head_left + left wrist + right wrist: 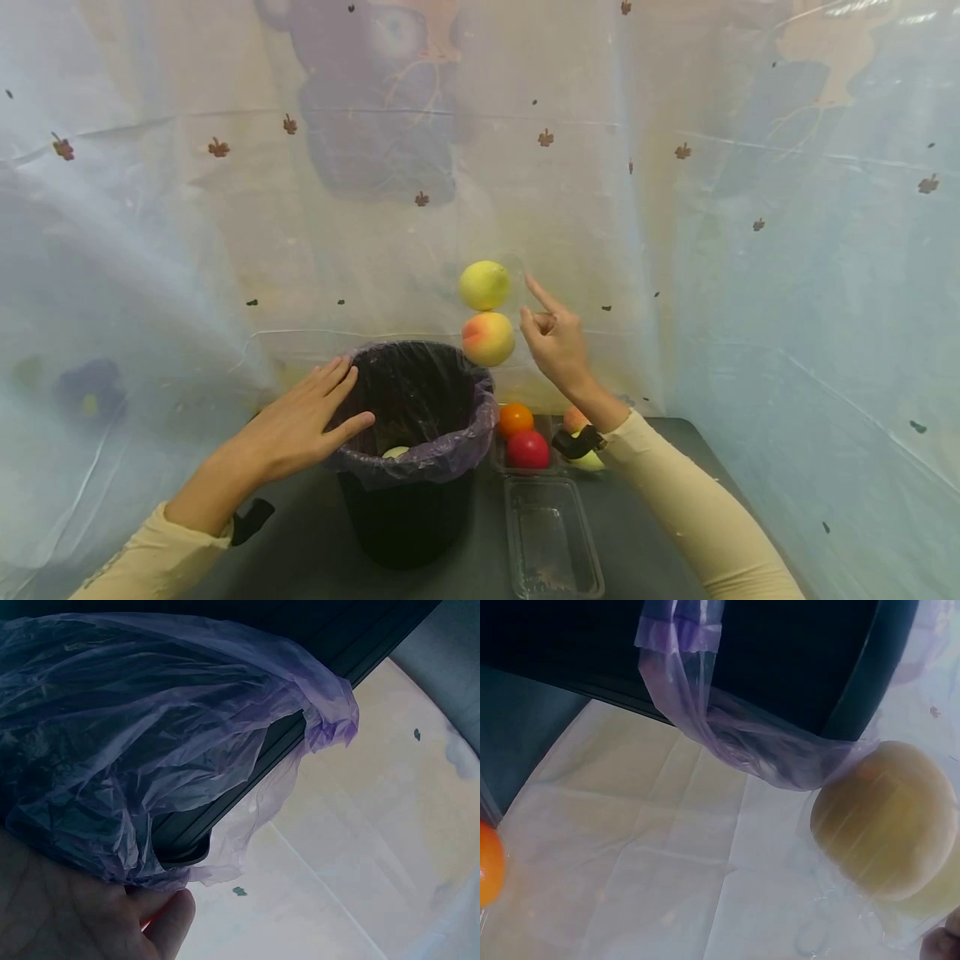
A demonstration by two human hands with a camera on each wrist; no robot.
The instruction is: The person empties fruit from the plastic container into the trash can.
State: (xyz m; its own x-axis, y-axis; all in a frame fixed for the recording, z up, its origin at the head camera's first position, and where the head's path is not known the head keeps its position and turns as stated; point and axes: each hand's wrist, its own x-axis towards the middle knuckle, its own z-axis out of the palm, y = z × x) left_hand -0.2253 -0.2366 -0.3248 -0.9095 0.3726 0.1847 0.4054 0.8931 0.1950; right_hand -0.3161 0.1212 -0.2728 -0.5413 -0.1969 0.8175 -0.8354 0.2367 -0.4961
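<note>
A black bin (408, 521) lined with a purple plastic bag (450, 454) stands before me. My left hand (300, 421) rests on its left rim, fingers extended, thumb over the opening. To the right, my raised right hand (558, 342) holds a tilted clear plastic container (517, 260), barely visible against the curtain, with thumb and index finger apart. A lemon (483, 286) sits above a peach (488, 339) at this container, beside the bin's back right rim. In the right wrist view, clear plastic shows around the peach (885, 821). Something pale (395, 452) lies inside the bin.
Right of the bin, a clear container (498, 468) holds an orange (515, 421) and a red fruit (528, 450). More fruit (588, 454) is partly hidden by my right wrist. Nearer stands a clear container (555, 542) with nothing in it. Plastic curtains (787, 292) surround the dark table (645, 550).
</note>
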